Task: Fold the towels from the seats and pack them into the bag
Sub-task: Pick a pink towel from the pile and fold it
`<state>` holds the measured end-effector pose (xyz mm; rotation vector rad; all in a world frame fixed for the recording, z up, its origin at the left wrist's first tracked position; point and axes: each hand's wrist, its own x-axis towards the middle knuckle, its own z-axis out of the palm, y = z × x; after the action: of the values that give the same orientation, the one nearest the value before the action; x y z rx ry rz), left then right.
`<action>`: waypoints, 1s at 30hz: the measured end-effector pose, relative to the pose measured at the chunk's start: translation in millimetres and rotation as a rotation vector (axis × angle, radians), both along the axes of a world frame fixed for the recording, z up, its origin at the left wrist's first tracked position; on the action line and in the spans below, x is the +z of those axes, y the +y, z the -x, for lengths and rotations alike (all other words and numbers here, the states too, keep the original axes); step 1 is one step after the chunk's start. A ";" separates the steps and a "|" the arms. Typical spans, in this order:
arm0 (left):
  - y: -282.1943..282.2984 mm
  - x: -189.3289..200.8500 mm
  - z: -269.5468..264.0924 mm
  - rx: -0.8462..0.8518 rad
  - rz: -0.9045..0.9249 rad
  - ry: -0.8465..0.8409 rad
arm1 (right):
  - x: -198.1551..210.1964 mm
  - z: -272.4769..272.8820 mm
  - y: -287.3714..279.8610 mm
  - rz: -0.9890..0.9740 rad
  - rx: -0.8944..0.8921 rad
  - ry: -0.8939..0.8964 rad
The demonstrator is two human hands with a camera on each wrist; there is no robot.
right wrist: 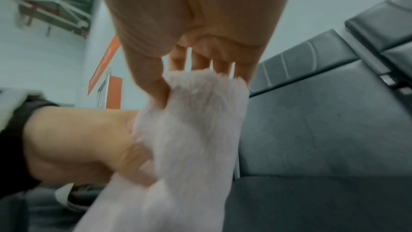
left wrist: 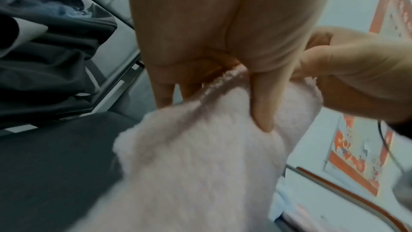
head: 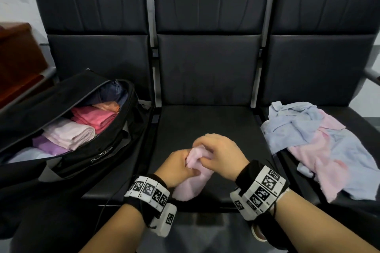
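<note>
A pale pink towel (head: 193, 181) hangs bunched over the front of the middle seat (head: 207, 125). My left hand (head: 181, 165) grips its upper end from the left, thumb pressed into the pile (left wrist: 263, 112). My right hand (head: 213, 150) pinches the same upper edge (right wrist: 200, 84) from the right, fingers curled over it. The rest of the towel (left wrist: 200, 165) droops down toward me. The black bag (head: 86, 129) lies unzipped on the left seat, with several folded towels (head: 72, 132) in pink, lilac and orange inside.
A loose heap of light blue and pink cloths (head: 314, 146) lies on the right seat. A brown wooden cabinet (head: 18, 61) stands at the far left beside the bag. The back part of the middle seat is bare.
</note>
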<state>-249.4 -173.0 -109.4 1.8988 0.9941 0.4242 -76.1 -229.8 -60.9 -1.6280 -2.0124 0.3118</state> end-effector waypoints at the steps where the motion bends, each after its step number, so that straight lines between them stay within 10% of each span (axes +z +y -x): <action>1: -0.3 4.6 -0.1 0.042 0.010 -0.068 | -3.4 -1.6 -1.7 -0.034 -0.047 0.150; 9: 16.4 26.6 15.8 0.298 0.427 -0.576 | -33.6 -3.8 4.9 0.501 -0.011 0.933; 21: 80.2 9.6 116.0 0.742 0.721 -0.796 | -20.3 96.2 115.2 0.567 -0.115 0.942; 30: 138.1 29.3 275.8 0.972 0.531 -0.867 | -7.9 260.6 213.2 0.641 0.149 0.952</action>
<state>-525.1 -34.9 -80.1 0.5209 1.1742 1.2538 -336.7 -16.6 -68.8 -1.2341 -1.3168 1.5722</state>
